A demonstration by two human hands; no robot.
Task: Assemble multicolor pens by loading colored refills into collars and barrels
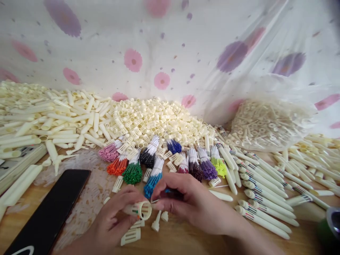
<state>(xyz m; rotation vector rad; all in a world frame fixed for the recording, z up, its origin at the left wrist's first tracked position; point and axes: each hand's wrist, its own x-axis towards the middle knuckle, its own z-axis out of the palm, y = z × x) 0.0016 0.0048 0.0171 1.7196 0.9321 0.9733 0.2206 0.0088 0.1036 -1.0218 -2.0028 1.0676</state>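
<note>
My left hand [111,216] is closed around a cream slotted pen barrel [145,210], its round open end facing right. Orange, green and dark bits of colour show inside it. At that opening, my right hand [186,200] pinches a thin pen refill [155,201] with a pale tip; most of it is hidden by the fingers. Just behind the hands stand bundles of refills with coloured ends, among them blue [152,182], green [132,173], orange [117,166] and purple [208,170]. Loose slotted pieces [130,236] and a small cream plunger [156,224] lie below.
A heap of slotted cream parts [159,118] rises at the back, with smooth pen barrels [66,113] to its left. Assembled pens [268,202] lie in rows at right, near a plastic bag of parts [268,124]. A black phone [50,209] rests at left among clear pieces [87,187].
</note>
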